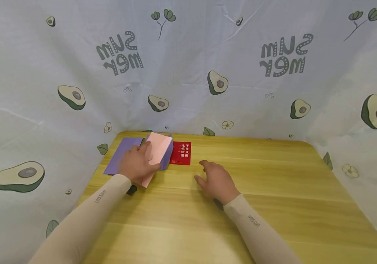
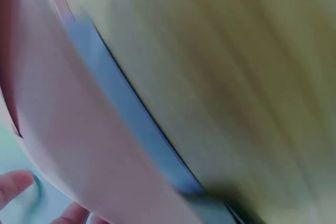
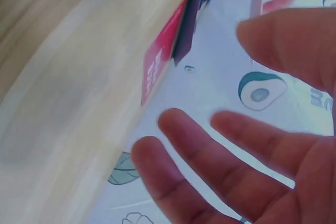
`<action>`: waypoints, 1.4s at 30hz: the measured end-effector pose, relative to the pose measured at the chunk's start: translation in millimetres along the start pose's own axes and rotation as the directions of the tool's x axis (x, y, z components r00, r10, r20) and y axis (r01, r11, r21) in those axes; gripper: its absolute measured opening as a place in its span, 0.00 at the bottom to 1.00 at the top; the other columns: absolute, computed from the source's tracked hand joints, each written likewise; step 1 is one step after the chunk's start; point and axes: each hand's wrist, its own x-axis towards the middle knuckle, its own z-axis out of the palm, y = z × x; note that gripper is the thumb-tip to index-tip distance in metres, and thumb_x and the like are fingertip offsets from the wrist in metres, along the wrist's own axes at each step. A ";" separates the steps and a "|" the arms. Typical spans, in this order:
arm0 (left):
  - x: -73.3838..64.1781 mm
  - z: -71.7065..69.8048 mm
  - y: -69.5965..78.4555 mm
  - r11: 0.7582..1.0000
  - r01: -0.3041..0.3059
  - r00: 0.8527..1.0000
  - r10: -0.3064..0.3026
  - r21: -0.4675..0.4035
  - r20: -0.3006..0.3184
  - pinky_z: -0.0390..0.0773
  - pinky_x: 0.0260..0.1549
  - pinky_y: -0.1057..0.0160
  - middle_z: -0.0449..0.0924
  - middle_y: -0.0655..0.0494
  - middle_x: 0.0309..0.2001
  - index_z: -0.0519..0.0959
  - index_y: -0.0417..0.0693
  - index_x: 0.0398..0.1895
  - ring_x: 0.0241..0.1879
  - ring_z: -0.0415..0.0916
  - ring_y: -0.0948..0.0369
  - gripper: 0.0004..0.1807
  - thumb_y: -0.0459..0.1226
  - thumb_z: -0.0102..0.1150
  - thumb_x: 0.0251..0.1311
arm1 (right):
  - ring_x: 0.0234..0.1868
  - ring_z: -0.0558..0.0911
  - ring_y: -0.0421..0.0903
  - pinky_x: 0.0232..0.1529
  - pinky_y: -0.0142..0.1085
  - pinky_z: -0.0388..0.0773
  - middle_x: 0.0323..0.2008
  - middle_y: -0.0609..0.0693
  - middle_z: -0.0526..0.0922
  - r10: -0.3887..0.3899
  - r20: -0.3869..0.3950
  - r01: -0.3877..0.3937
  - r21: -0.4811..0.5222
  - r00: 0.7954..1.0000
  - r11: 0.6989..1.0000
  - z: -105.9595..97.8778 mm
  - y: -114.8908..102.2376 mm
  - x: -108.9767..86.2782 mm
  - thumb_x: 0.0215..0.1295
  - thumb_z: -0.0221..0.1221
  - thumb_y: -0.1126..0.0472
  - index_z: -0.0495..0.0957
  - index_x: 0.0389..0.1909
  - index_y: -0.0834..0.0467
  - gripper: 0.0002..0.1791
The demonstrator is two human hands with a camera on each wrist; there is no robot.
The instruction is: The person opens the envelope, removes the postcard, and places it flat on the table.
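Note:
My left hand holds a pink folded sheet or booklet, its fingers and thumb over the upper face. In the left wrist view the pink piece bows in a curve, with fingertips at its lower edge. It is tilted over a purple booklet, which is partly hidden. To the left lies another purple booklet. A red card with white characters lies flat to the right of these. My right hand hovers nearer me, fingers spread and holding nothing; the right wrist view shows its loose fingers.
All of this is on a yellow wood-grain table, the booklets near its back left corner. A white curtain with avocado prints hangs behind and at both sides. A small black object shows beneath my left wrist.

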 end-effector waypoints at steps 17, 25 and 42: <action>-66.2 50.1 94.3 0.962 -0.242 0.970 0.238 0.128 0.046 0.77 0.26 0.54 0.75 0.44 0.52 0.66 0.64 0.80 0.41 0.73 0.47 0.53 0.68 0.64 0.47 | 0.41 0.85 0.50 0.44 0.48 0.84 0.43 0.53 0.89 -0.006 -0.039 0.009 0.059 0.999 0.998 -4.6 7.4 -3.2 0.59 0.73 0.36 0.85 0.54 0.61 0.35; -75.5 42.7 104.3 0.951 -0.261 0.963 0.244 0.167 0.114 0.75 0.22 0.56 0.76 0.47 0.47 0.64 0.66 0.82 0.36 0.73 0.50 0.57 0.76 0.62 0.48 | 0.38 0.83 0.46 0.40 0.44 0.83 0.38 0.49 0.87 0.037 0.031 -0.039 0.068 0.999 0.997 -3.8 10.3 -0.5 0.51 0.81 0.45 0.84 0.52 0.59 0.32; -76.3 37.4 122.2 0.854 -0.495 0.851 0.439 0.161 0.287 0.83 0.44 0.39 0.74 0.52 0.69 0.79 0.60 0.67 0.66 0.72 0.39 0.48 0.77 0.59 0.49 | 0.44 0.81 0.53 0.47 0.48 0.81 0.39 0.49 0.86 -0.055 0.118 0.056 -0.002 0.991 0.998 -1.1 14.4 0.1 0.49 0.80 0.57 0.87 0.52 0.58 0.26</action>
